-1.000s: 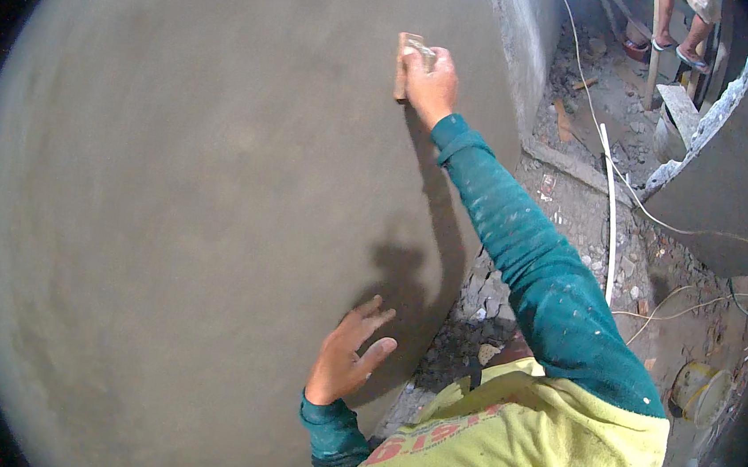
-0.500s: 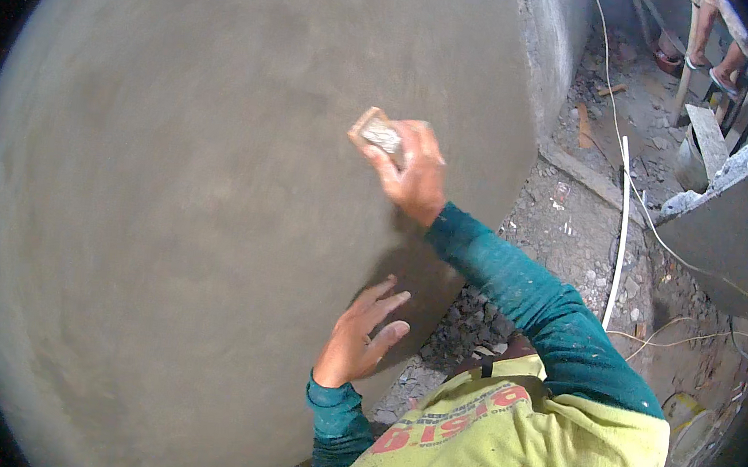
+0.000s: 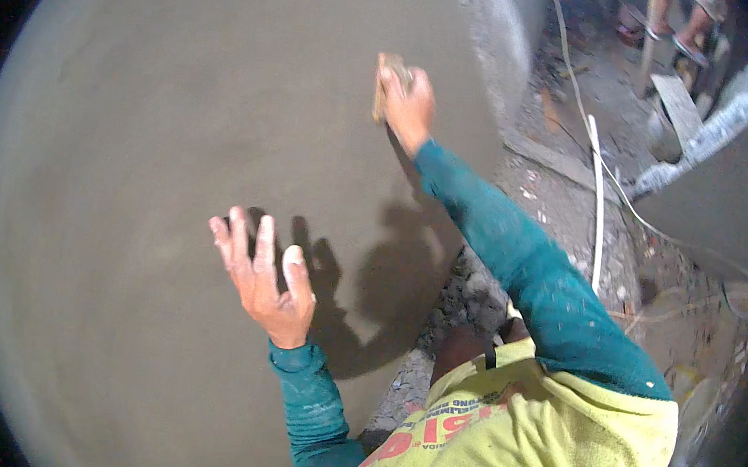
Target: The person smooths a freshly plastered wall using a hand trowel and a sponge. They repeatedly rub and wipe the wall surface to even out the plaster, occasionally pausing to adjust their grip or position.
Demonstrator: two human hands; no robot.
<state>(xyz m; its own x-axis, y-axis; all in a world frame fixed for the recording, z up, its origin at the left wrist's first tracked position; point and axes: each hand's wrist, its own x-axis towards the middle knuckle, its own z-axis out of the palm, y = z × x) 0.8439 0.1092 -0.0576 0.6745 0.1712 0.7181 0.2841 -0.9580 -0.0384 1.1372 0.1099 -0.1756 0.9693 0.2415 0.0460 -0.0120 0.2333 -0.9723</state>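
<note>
A grey, freshly plastered wall [image 3: 130, 177] fills the left and middle of the view, its surface smooth with faint streaks. My right hand [image 3: 411, 110] is closed around a small tan plastering float [image 3: 378, 100], whose flat side faces the wall's upper right part. The float's face is hidden, and I cannot tell how firmly it presses. Lower down, my left hand [image 3: 267, 291] is open in front of the wall with its fingers spread. It holds nothing and casts a shadow on the plaster beside it.
Rubble [image 3: 470, 300] lies along the wall's foot. To the right are a white pipe [image 3: 596, 204], a loose pale cable [image 3: 635, 203] and a low broken wall [image 3: 706, 200]. Another person's legs [image 3: 690, 25] show at the far right, near a bucket [image 3: 663, 134] with a board [image 3: 679, 107].
My right hand has moved up with the float, which has turned more upright. My left hand has gone left and up, fingers spread. The view has shifted slightly.
</note>
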